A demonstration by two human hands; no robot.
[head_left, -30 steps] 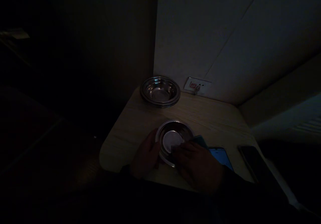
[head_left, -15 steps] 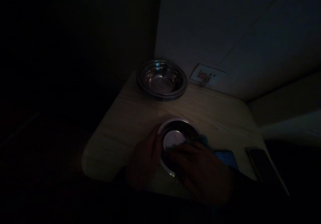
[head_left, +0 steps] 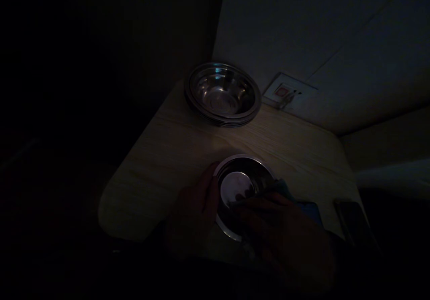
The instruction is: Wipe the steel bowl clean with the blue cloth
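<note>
A shiny metal bowl [head_left: 237, 185] rests on the pale wood-grain table [head_left: 151, 156]. My left hand [head_left: 195, 208] grips its left rim, with the thumb on the near side. Over the bowl's right side lies my right hand [head_left: 280, 232], closed on a bluish-green cloth [head_left: 282, 188] that it presses against the inside. Part of the cloth is hidden beneath the fingers, and the picture is very dark. Behind, by the wall, stands a stack of metal bowls [head_left: 223, 96].
On the wall behind the table is a socket plate [head_left: 285, 91] with a red switch and something plugged in. A phone [head_left: 311, 212] lies partly behind my right hand, and a second dark phone-like slab [head_left: 352, 221] lies at the right edge.
The view has shifted slightly, so the stack and socket sit higher in the picture. My right hand with the cloth has moved a little rightward; my left hand still holds the rim.
</note>
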